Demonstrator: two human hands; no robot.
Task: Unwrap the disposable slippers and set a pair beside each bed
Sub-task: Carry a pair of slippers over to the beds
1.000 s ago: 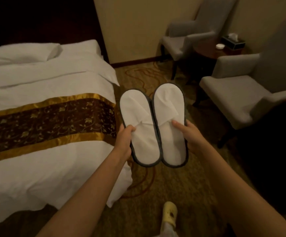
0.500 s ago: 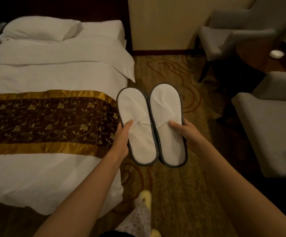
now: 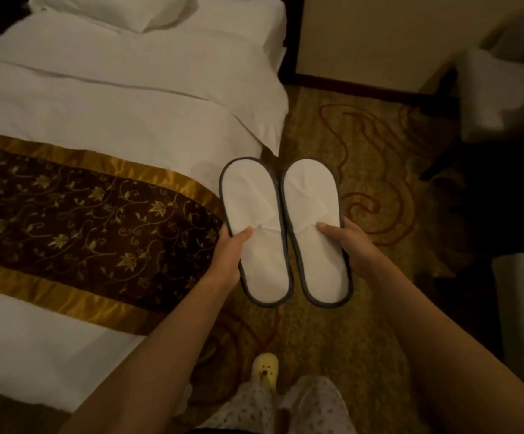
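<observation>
Two white disposable slippers with dark grey edging are held side by side, flat and unwrapped, above the carpet beside the bed. My left hand (image 3: 228,256) grips the left slipper (image 3: 253,214) at its outer edge, thumb on top. My right hand (image 3: 353,245) grips the right slipper (image 3: 315,211) the same way. The slippers almost touch along their inner edges, toes pointing away from me. The bed (image 3: 98,114), with white linen and a brown-and-gold runner, fills the left side.
Patterned gold carpet (image 3: 342,145) runs between the bed and two grey armchairs (image 3: 502,92) at the right. A white pillow (image 3: 119,7) lies at the bed's head. My foot in a yellow shoe (image 3: 265,368) stands on the carpet below the slippers.
The view has turned left and tilted down toward the bed, and I have stepped closer. The slippers stay held in both hands; the armchairs and side table slid out to the right.
</observation>
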